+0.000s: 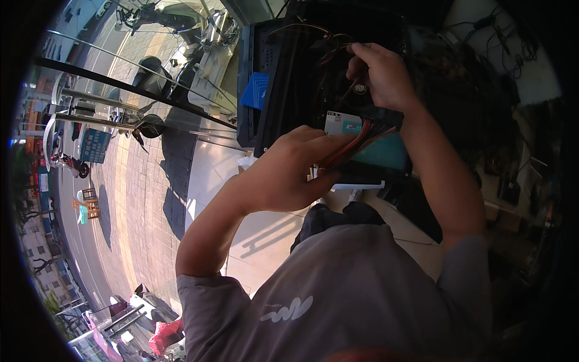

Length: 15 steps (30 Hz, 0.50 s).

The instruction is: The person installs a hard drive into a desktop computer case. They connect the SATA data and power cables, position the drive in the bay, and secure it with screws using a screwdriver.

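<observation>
An open black computer case (265,114) stands in front of me, its inside mostly in deep shadow. My left hand (295,166) is closed around a bundle of coloured power cables (369,134) at the case's near side; the bundle is red, orange and black. Beside its fingers sits a flat silver and teal drive (342,123). Farther in, my right hand (381,75) pinches a thin cable (341,48) between thumb and forefinger; its far end is lost in the dark. A round emblem (360,88) shows just below the right hand.
A blue box (256,90) leans at the case's left side. Loose black cables (512,51) lie on a pale surface at the far right. To the left, past a dark rail (120,78), are a paved walkway (139,199) and parked scooters. Pale floor tiles (253,241) lie below me.
</observation>
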### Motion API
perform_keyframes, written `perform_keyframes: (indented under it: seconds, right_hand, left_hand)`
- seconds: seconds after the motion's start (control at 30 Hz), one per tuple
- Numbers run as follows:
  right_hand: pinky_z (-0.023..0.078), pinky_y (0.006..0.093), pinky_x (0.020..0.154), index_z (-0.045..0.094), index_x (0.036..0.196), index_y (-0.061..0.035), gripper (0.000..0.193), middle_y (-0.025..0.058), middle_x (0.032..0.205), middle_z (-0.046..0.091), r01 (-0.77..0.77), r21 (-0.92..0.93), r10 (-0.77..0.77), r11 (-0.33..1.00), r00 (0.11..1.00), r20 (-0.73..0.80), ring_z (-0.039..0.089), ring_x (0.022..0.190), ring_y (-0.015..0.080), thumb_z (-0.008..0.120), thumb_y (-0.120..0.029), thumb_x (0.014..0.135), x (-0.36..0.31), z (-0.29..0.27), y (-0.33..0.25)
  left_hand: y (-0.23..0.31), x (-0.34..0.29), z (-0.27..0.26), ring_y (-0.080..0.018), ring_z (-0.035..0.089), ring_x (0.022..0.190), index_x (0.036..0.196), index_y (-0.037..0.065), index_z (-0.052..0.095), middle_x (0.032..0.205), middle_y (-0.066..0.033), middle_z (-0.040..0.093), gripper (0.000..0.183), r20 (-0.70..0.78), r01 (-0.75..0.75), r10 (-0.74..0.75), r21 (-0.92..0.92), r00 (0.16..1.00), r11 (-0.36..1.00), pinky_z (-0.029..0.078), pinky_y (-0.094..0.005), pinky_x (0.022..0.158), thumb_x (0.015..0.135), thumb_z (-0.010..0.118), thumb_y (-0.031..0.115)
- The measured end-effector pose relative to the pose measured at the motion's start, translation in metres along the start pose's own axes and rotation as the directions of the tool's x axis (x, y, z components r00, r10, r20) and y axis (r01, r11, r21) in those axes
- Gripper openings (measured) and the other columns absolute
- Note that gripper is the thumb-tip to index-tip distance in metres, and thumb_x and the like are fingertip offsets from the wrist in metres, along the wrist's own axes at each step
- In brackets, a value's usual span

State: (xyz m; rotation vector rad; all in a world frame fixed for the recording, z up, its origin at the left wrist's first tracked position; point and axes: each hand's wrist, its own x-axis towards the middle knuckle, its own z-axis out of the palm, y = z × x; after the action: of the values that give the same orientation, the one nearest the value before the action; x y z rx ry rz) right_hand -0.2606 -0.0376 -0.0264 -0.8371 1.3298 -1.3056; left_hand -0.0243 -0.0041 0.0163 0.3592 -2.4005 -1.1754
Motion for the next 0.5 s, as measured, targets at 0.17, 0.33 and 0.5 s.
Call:
perform_keyframes:
  seconds: [0.17, 0.33, 0.5]
  right_hand:
    - [0.047, 0.0277, 0.08, 0.068, 0.113, -0.0052, 0.025, 0.0047, 0.097, 0.071, 0.072, 0.038, -0.068, 0.997, 0.993, -0.1, 0.065, 0.093, 0.0137, 0.059, -0.021, 0.096, -0.02, 0.011, -0.004]
    - [0.049, 0.0319, 0.089, 0.066, 0.117, -0.0056, 0.025, 0.005, 0.103, 0.071, 0.054, 0.168, -0.046, 0.984, 0.998, -0.051, 0.066, 0.099, 0.0159, 0.057, -0.017, 0.096, -0.022, -0.012, 0.0]
    - [0.053, 0.0381, 0.087, 0.062, 0.121, -0.0012, 0.028, 0.0087, 0.102, 0.07, 0.02, -0.076, -0.025, 0.997, 0.998, -0.062, 0.066, 0.099, 0.0178, 0.053, -0.013, 0.098, -0.022, -0.032, -0.005]
  left_hand:
    - [0.007, -0.048, -0.007, -0.0243, 0.06, 0.083, 0.092, 0.002, 0.06, 0.082, -0.0117, 0.064, 0.014, -0.361, -0.118, -0.121, -0.574, 0.925, 0.81, 0.048, -0.0382, 0.077, 0.081, 0.068, -0.003]
    - [-0.009, -0.096, 0.001, -0.0303, 0.06, 0.093, 0.107, 0.004, 0.054, 0.087, -0.0132, 0.061, 0.016, -0.562, -0.184, -0.326, -0.668, 0.76, 0.721, 0.044, -0.047, 0.095, 0.098, 0.058, 0.017]
    - [-0.023, -0.107, -0.001, -0.0318, 0.063, 0.105, 0.119, 0.004, 0.056, 0.102, -0.0153, 0.066, 0.021, -0.571, -0.28, -0.442, -0.776, 0.692, 0.565, 0.047, -0.0478, 0.099, 0.104, 0.046, 0.016]
